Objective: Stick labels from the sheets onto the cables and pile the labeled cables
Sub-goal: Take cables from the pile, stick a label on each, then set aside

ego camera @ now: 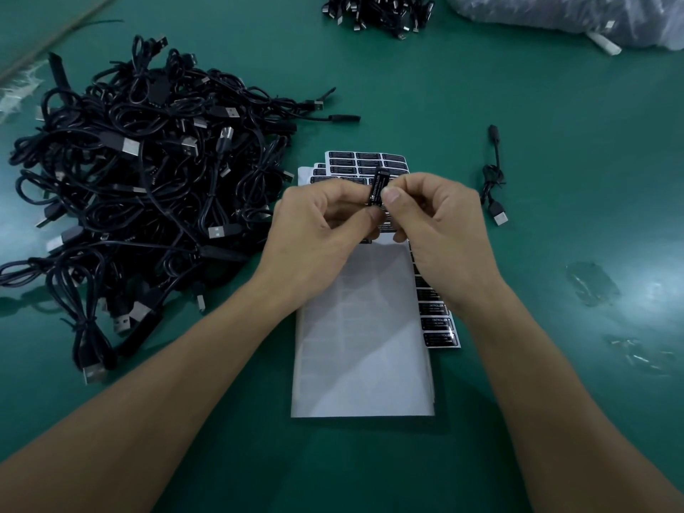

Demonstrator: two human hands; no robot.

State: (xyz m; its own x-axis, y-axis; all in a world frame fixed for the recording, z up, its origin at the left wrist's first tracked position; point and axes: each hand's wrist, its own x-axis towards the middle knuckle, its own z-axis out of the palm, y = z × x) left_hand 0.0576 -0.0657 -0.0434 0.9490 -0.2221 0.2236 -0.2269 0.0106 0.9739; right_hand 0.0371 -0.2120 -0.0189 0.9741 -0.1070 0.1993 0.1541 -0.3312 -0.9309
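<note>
Fingers [392, 197] of left hand [322, 224] and right hand [440, 231] pinching small black white-lettered label [377, 187] above white label sheets [362, 327] on green bench [555, 142], beside tangled pile of black USB cables [148, 172]; best aligned squarely, then pressed end to end, avoiding creases.

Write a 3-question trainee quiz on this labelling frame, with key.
1. True or false: the big cable pile lies right of the label sheets.
2. The left hand and right hand are above the sheets. Which pinches the black printed piece? A left only, B right only, C both.
3. Fill in: one single cable lies alone on the sheets' ___ side.
Key: 1 false, the pile lies left; 2 C; 3 right.
</note>
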